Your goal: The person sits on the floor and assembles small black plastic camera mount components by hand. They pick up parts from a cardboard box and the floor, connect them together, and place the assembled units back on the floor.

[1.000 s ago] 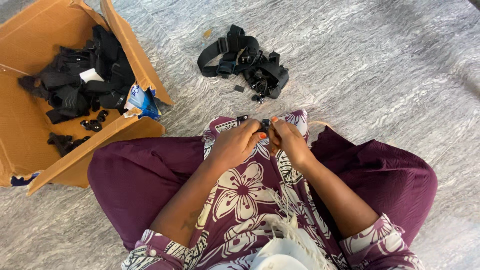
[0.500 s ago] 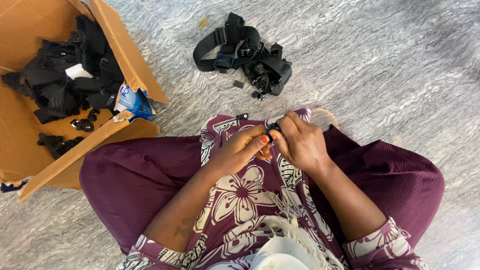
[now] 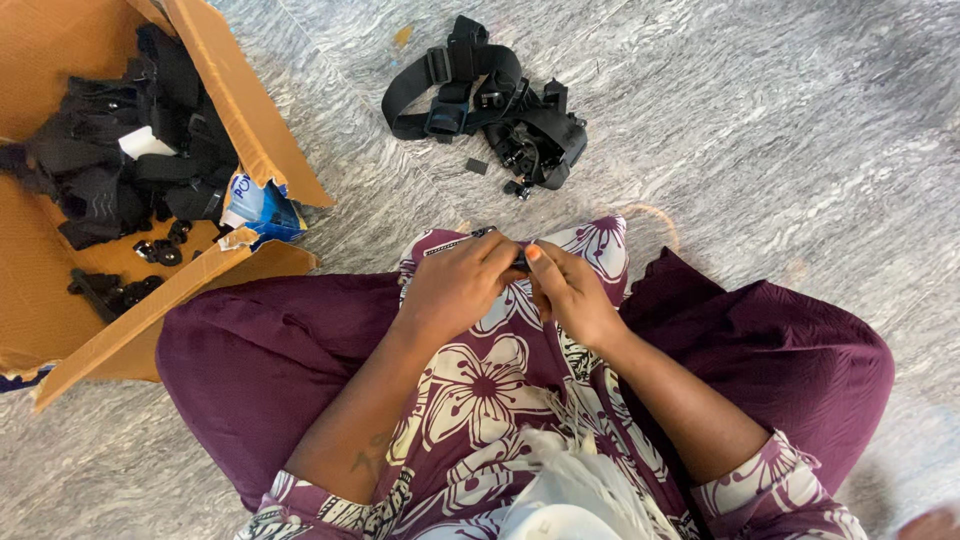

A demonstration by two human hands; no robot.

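Over lap, left hand [image 3: 455, 285], right hand [image 3: 570, 295] pinching small black part [image 3: 521, 262]

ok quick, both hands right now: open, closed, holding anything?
Left hand: closed, fingers pinched on a small black part over the lap.
Right hand: closed, pinching the same small black part from the other side.

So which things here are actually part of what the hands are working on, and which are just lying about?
In hand:
- left hand and right hand, pinching a small black part between them over the lap

Lying about:
- pile of black straps and mounts on the grey floor
- cardboard box of black gear
- blue-and-white packet at the box's torn edge
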